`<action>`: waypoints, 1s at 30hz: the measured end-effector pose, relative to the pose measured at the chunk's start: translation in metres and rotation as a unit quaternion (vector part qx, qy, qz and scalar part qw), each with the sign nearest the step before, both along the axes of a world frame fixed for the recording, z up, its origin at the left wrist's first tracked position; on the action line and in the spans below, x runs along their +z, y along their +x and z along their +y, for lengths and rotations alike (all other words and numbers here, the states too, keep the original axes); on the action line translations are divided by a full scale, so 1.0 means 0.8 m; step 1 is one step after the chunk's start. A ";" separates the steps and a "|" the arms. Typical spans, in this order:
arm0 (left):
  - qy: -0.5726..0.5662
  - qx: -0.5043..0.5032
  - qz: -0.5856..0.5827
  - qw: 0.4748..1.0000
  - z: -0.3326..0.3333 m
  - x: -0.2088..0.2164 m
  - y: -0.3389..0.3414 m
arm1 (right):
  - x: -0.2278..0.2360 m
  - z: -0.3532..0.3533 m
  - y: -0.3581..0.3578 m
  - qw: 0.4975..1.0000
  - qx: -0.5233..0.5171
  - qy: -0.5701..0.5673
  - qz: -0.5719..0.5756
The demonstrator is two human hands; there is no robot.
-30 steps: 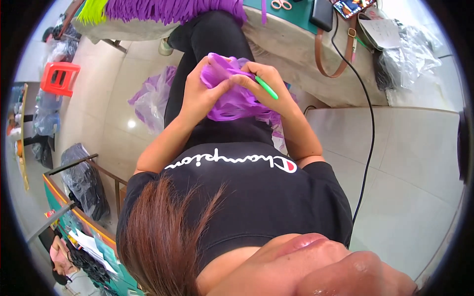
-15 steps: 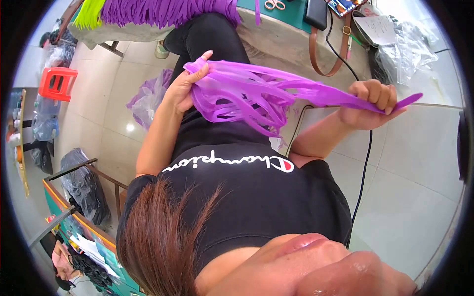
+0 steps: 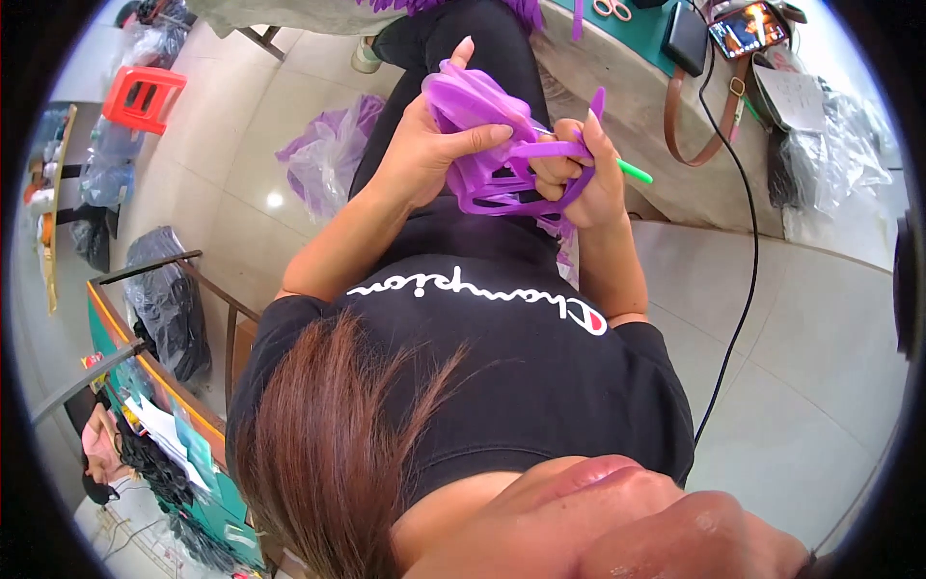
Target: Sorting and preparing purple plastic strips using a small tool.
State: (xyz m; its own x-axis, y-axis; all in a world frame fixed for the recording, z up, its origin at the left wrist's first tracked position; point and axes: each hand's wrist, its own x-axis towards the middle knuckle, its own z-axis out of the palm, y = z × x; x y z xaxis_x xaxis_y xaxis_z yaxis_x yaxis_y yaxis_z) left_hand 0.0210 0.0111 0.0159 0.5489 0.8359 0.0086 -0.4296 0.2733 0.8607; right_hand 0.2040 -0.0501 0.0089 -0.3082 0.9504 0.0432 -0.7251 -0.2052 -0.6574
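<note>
A bundle of soft, slightly see-through purple bands [image 3: 497, 188] with long slits hangs in front of my torso. My left hand [image 3: 424, 145] is closed on its upper left part, the thumb lying across the bands. Close by on the right, my right hand [image 3: 588, 183] is closed on a slim tool with a green handle [image 3: 637, 172]. The handle sticks out to the right of my fingers; its working tip is hard to make out among the bands. One purple band loops around my right fingers, its loose end pointing up.
Ahead, a cloth-covered table with a green mat [image 3: 648, 43] bears scissors [image 3: 612, 9], a black case [image 3: 685, 39] and a phone [image 3: 748, 31]. A brown strap [image 3: 672, 125] and black cable [image 3: 750, 232] hang down. Plastic bags [image 3: 323, 174] lie on the floor; a red stool [image 3: 145, 99] stands left.
My right hand has come left toward my left hand, and the stretched bands have slackened and bunched up. The green-handled tool now shows in my right hand.
</note>
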 end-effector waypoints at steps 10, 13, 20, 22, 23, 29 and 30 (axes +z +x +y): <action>0.030 0.006 0.004 1.000 -0.005 0.003 -0.001 | 0.001 0.001 -0.007 0.999 0.000 -0.022 -0.027; 0.030 0.011 -0.001 0.999 -0.005 0.000 -0.002 | 0.000 0.000 -0.007 0.999 -0.007 -0.005 -0.047; 0.046 0.017 0.014 0.999 -0.004 0.000 -0.001 | -0.004 -0.004 -0.008 0.995 -0.026 0.021 -0.094; 0.039 0.014 0.014 0.999 -0.005 0.002 -0.002 | -0.006 -0.005 -0.007 0.995 -0.024 0.036 -0.095; 0.039 0.015 0.014 0.999 -0.005 0.002 -0.002 | -0.007 -0.005 -0.006 0.994 -0.023 0.052 -0.096; 0.051 0.017 0.015 0.998 -0.006 0.002 0.000 | -0.005 -0.005 -0.009 0.993 -0.028 0.026 -0.112; 0.054 0.015 0.016 0.998 -0.006 0.003 -0.001 | -0.004 -0.005 -0.009 0.993 -0.028 0.026 -0.112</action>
State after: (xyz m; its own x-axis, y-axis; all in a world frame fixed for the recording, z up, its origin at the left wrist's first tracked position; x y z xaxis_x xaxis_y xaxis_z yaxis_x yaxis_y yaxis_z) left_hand 0.0203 0.0060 0.0184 0.5258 0.8466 0.0822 -0.4080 0.1662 0.8977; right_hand 0.1965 -0.0539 0.0057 -0.2621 0.9646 0.0291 -0.5689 -0.1301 -0.8121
